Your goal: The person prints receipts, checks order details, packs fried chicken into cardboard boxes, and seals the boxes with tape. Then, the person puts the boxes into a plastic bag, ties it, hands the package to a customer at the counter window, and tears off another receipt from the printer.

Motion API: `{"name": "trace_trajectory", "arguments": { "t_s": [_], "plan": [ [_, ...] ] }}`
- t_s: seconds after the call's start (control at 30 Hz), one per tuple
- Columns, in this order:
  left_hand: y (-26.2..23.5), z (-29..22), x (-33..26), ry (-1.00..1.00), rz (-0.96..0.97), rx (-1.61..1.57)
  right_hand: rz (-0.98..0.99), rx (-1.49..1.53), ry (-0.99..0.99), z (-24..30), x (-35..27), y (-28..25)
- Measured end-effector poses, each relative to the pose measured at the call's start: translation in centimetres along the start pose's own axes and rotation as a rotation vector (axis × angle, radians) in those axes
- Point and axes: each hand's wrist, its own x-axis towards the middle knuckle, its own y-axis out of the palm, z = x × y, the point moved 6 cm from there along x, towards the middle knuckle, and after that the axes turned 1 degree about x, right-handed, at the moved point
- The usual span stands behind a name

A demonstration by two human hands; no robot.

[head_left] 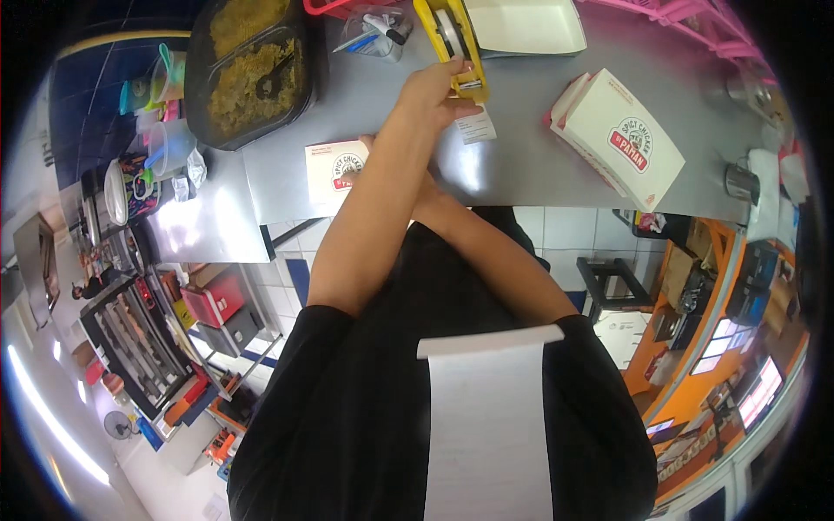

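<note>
My forearms cross, the left passing over the right. My left hand (439, 91) is closed round the cutter end of a yellow tape dispenser (478, 61) at the far middle of the counter. By its thumb a small printed paper slip (477, 128) shows; whether the thumb touches it I cannot tell. My right hand (424, 196) reaches left beneath the left forearm, mostly hidden. Its fingertips show at the edges of a small white printed carton (323, 169) near the counter's front edge.
A larger white takeaway box (624, 143) stands closed at the right. Behind the dispenser lies an open white box (530, 30). A black divided tray (201, 113) of yellowish food sits far left, beside a cup of pens (382, 48). Pink baskets (695, 22) border the far right.
</note>
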Motion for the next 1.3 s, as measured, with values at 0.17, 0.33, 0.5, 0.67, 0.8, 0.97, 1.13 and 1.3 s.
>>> {"name": "trace_trajectory", "arguments": {
  "t_s": [0.17, 0.33, 0.5, 0.67, 0.8, 0.97, 1.13, 1.3],
  "plan": [
    [0.4, 2.8, -3.3, 0.457, -0.042, 0.261, -0.129, -0.327, -0.140, -4.5, 0.0, 1.8],
    [0.9, 0.8, -5.9, 1.039, -0.580, 1.039, 0.057, -0.572, -0.374, 0.3, -0.7, 0.4],
    [-3.3, 2.0, -5.6, 0.490, -0.564, 1.168, 0.033, -0.620, -0.403, -1.1, -0.4, 1.5],
    [-6.7, 1.7, -16.6, 0.967, -0.443, 0.657, 0.026, -0.599, -0.379, -1.9, 0.2, 2.1],
    [-17.8, 8.0, -17.4, 0.528, -0.527, 0.054, 0.087, -0.612, -0.324, 1.4, -0.2, 0.9],
    [-23.5, 12.9, -14.2, 0.380, -0.564, 0.167, 0.109, -0.665, -0.303, 1.9, 0.0, 1.5],
    [-25.3, 8.9, -14.2, 1.009, -0.680, 0.943, 0.125, -0.749, -0.269, 2.1, -0.3, 2.0],
    [-28.8, 6.7, -13.8, 1.044, -0.909, 1.186, -0.014, -0.653, -0.087, 5.0, -2.9, 1.2]
  ]
}}
